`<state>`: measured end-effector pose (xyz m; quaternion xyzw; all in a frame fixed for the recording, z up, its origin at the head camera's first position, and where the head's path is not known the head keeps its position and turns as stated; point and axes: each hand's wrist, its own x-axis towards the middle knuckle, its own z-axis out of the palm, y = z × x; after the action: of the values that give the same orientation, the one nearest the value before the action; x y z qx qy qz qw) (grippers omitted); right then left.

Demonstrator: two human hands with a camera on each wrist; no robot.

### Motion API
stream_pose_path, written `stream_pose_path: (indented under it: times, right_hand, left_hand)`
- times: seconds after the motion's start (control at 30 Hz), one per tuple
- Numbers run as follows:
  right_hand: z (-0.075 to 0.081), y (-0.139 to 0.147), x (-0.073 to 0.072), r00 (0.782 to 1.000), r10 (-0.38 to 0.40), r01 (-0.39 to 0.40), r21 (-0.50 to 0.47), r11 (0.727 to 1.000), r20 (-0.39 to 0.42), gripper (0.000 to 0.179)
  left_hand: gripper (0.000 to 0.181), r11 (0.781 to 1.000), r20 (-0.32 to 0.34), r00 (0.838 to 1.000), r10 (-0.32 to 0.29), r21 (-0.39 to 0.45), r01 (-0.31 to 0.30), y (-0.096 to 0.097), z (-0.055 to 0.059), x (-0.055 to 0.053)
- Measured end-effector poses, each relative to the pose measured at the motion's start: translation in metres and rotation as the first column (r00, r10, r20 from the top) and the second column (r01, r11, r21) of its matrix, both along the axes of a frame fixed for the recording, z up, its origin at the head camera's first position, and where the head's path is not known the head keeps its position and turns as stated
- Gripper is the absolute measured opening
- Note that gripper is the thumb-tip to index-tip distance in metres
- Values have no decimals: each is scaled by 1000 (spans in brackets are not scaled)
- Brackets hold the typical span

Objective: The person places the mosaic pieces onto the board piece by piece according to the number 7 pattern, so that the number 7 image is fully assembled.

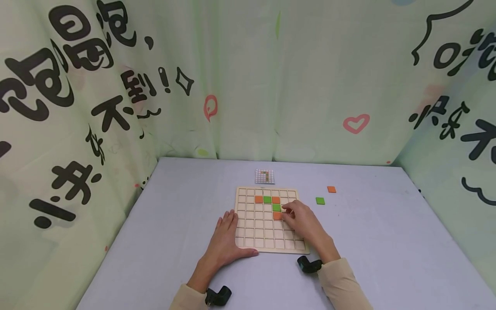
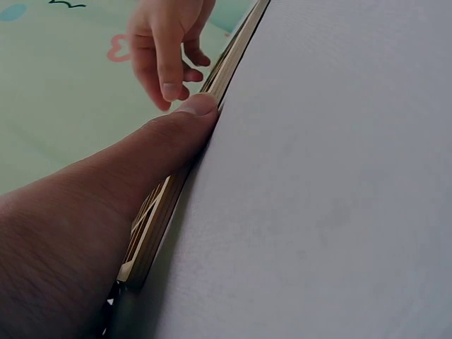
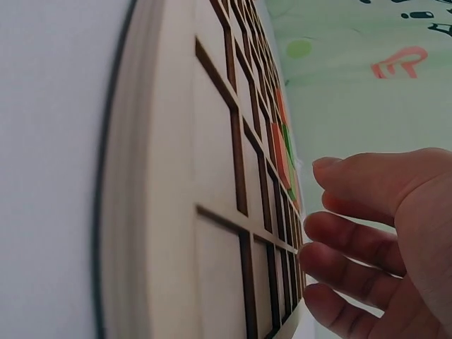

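Wooden grid board [image 1: 255,232] flat on the pale table [image 1: 387,224], in front of me. My left hand [image 1: 226,244] spread at its near left corner: fingers straight along the left edge, thumb stretched out against the near edge. My right hand [image 1: 304,220] above the board's right half, fingers loosely bent, nothing seen between them; fingertips beside the coloured squares, though whether they touch one is hard to tell from here. Five squares seated in the grid: a far row of orange [image 1: 258,199], green, orange, then a second green square [image 1: 277,207] and another orange below the row's right end, toward me. Two loose ones on the cloth, right of the board: a loose green square [image 1: 320,200], and a loose orange square [image 1: 331,189] farther off. Small patterned card [image 1: 265,176] just beyond the far edge.
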<state>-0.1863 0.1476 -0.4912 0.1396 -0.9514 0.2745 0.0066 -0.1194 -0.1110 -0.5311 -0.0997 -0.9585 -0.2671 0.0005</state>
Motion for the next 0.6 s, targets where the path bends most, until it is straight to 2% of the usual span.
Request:
stream_pose_path:
  times: [0.3, 0.6]
  right_hand:
    - [0, 9, -6, 999, -36, 36, 10, 999, 30, 35]
    - [1, 20, -9, 998, -62, 62, 8, 998, 14, 36]
  left_hand:
    - [127, 1000, 4, 1000, -2, 5, 2, 0, 0, 0]
    - [127, 1000, 4, 1000, -4, 8, 4, 0, 0, 0]
